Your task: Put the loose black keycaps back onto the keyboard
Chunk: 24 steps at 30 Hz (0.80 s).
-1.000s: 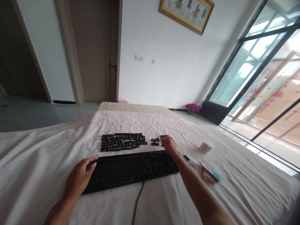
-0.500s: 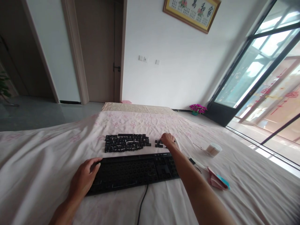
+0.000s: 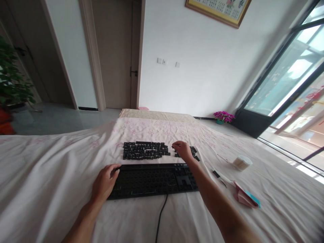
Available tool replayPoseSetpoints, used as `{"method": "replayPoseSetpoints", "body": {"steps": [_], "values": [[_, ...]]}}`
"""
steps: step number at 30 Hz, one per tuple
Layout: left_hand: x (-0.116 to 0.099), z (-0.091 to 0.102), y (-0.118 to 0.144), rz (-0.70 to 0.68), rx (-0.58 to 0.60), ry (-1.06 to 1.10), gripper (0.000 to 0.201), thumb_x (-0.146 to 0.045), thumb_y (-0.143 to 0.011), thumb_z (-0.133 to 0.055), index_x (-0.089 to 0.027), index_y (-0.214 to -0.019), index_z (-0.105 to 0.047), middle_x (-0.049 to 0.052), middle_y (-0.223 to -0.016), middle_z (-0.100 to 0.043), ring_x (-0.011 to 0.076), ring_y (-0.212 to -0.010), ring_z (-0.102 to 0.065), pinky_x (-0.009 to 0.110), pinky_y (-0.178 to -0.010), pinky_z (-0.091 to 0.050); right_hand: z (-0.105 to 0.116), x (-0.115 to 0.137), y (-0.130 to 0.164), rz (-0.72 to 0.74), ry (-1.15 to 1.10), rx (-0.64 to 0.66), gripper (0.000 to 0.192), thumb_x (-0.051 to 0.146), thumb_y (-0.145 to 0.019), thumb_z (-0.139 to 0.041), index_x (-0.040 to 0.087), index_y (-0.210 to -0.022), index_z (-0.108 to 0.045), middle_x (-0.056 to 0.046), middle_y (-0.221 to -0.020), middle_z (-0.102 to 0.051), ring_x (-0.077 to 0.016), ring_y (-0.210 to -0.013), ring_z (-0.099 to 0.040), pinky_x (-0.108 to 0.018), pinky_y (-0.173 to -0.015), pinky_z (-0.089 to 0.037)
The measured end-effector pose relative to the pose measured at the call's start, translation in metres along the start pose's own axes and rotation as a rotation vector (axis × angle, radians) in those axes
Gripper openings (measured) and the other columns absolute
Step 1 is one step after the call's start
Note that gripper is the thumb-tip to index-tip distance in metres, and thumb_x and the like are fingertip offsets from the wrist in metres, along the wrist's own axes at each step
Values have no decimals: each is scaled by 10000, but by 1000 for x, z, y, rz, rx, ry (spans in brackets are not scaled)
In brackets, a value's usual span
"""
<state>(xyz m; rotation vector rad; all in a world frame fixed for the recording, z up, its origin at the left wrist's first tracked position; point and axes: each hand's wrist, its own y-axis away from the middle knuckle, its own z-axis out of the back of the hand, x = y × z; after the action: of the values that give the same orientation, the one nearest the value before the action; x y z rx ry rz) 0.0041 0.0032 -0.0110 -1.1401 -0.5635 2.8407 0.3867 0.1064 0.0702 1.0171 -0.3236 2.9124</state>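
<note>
And here the black keyboard (image 3: 149,179) is laid flat on the bed (image 3: 126,219), its long side set roughly along the bed's far edge, rows of small dark mounts exposed across its face. Its far left corner is covered by the left hand (image 3: 105,179): thumb and forefinger are held slightly apart there, both touching, though whether the corner is clamped in that grip cannot be told. Over to the right hand (image 3: 183,151), which is stretched beyond the keyboard, toward the bed's far edge; its grip is drawn together at the fingertips, on a small dark keycap (image 3: 172,146). Just beside it, on the left, a broad block of loose keycaps (image 3: 144,150) is lined up in close rows, while a smaller cluster (image 3: 193,150) is partly hidden by the right hand. The keyboard's right end is crossed by the right forearm. Toward the bed's right edge, a tub of thin sticks (image 3: 242,163) is seen upright, a pink and blue item (image 3: 245,195) placed nearer, and a black-ended tool (image 3: 219,177) set between that item and the forearm. A cable (image 3: 160,217) is trailed from the keyboard's near side.
</note>
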Motion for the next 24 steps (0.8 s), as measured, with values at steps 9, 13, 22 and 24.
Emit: {"method": "replayPoseSetpoints", "body": {"steps": [9, 13, 22, 24], "values": [[-73, -8, 20, -34, 49, 358, 256, -325, -864, -521, -231, -1062, -653, 69, -1076, -698, 205, -953, -651, 365, -886, -512, -65, 62, 113, -78, -941, 228, 313, 408, -649, -765, 168, -848, -739, -21, -720, -694, -131, -625, -623, -256, -598, -512], [-90, -22, 32, 88, 185, 652, 364, -367, -828, -589, -201, -1151, -619, 95, -1065, -706, 211, -981, -666, 358, -898, -516, -79, 74, 129, -133, -986, 271, 322, 385, -630, -788, 164, -860, -747, -21, -711, -700, -123, -579, -612, -260, -587, -512], [-96, -20, 35, 115, 226, 707, 217, -350, -799, -633, -206, -948, -696, 67, -964, -732, 207, -895, -682, 326, -832, -538, -92, 84, 145, -155, -1066, 302, 303, 334, -614, -807, 176, -867, -755, -39, -791, -724, -137, -614, -643, -277, -626, -530], [-96, -19, 34, 120, 231, 715, 222, -356, -799, -633, -205, -951, -694, 65, -953, -732, 205, -870, -686, 321, -808, -544, -95, 83, 147, -148, -1091, 289, 303, 324, -621, -804, 184, -885, -754, -37, -810, -726, -140, -629, -648, -279, -633, -534]]}}
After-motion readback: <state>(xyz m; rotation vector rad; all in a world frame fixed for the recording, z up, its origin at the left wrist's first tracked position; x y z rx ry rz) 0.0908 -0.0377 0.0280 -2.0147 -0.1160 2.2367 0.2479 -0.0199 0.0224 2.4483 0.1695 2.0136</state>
